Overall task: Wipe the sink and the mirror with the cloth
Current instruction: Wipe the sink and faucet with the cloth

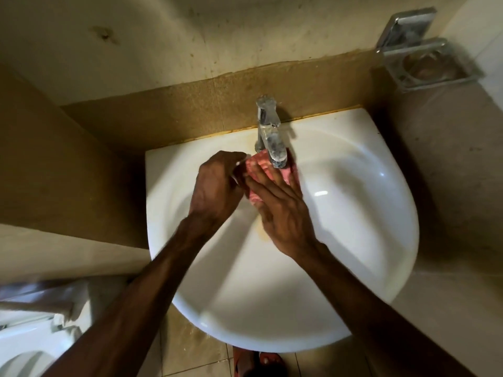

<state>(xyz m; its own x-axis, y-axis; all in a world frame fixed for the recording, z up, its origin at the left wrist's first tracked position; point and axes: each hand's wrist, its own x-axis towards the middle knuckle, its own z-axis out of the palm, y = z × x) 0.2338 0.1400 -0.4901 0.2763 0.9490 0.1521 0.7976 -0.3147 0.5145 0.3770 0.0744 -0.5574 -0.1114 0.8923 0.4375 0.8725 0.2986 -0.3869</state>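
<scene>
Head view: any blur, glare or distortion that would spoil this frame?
Head view: dim, warm light; small glare spots on the right side of the sink; both forearms and the lower left corner smear with motion blur, while the cloth and tap are readable; wide-angle bending curves the edges of the wall.

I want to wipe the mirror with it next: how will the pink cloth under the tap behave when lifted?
Probably floppy: the cloth lies bunched and creased between the left hand and right hand, so it should sag. Held under the tap, it may be wet, hence heavier and dripping. Unlikely to slip; its ribbed surface looks grippy.
</scene>
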